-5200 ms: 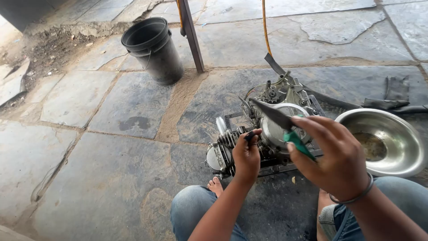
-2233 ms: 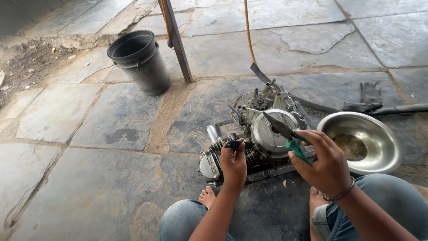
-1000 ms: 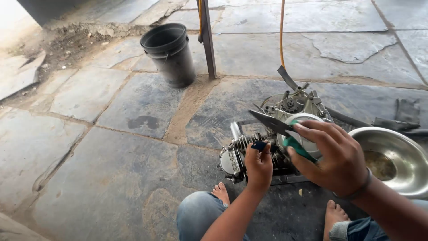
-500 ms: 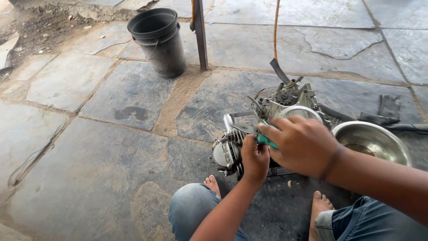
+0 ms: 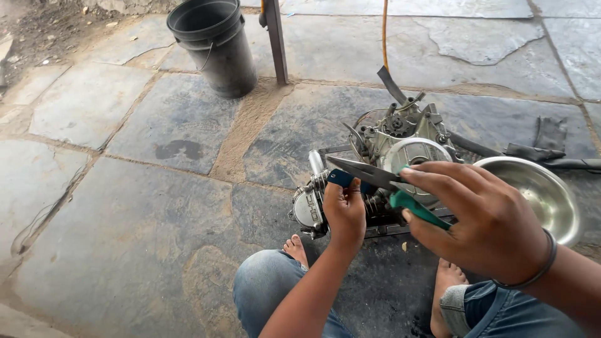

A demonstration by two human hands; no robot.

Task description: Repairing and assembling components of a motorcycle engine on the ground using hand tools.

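Pliers with green handles [image 5: 382, 181] were gripped in the closed right hand [image 5: 482, 222], above a grey metal engine block [image 5: 382, 163].
A small blue-handled tool [image 5: 341, 178] was clasped by the left hand [image 5: 344, 213] at the engine (set on the stone floor [image 5: 138, 206]), a steel bowl [image 5: 538, 191] beside it.

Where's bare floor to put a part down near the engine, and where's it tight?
Bare stone slabs lie left of the engine, out to the black bucket. Crowded on the right: steel bowl against the engine, rubber strips behind it. In front, both hands and knees fill the gap.
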